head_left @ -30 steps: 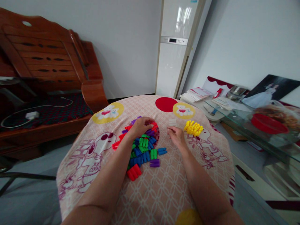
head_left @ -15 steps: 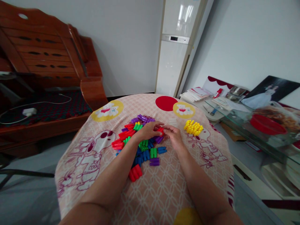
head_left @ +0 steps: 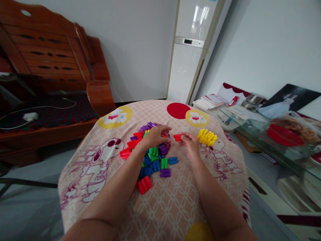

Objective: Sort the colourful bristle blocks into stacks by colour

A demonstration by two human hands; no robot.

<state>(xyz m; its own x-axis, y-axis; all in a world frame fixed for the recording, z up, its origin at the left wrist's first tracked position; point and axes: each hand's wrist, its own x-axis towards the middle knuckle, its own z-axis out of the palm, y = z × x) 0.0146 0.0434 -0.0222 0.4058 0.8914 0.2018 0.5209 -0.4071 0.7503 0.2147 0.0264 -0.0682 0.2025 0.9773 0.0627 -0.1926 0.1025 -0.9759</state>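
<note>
My right hand (head_left: 190,143) pinches a red plastic building block (head_left: 177,137) between thumb and fingertips, held just right of a heap of similar blocks. Over the heap's upper right side, my left hand (head_left: 158,135) has its thumb and fingers apart, with a bit of red showing between them; it hides part of the heap. Red blocks (head_left: 132,144), green blocks (head_left: 153,154), blue blocks (head_left: 147,169) and purple blocks (head_left: 163,149) lie jumbled under the left hand and forearm. A group of yellow blocks (head_left: 207,137) stands right of my right hand.
A patterned cloth (head_left: 173,207) covers the round table. Near the heap's front lie a purple block (head_left: 165,173) and a blue block (head_left: 173,160). A glass shelf (head_left: 253,140) with a red bowl (head_left: 286,135) stands to the right, a wooden bench (head_left: 100,97) to the left.
My hands have moved apart. The right hand has drawn the red block slightly right, away from the heap, while the left hand's fingers have parted from it.
</note>
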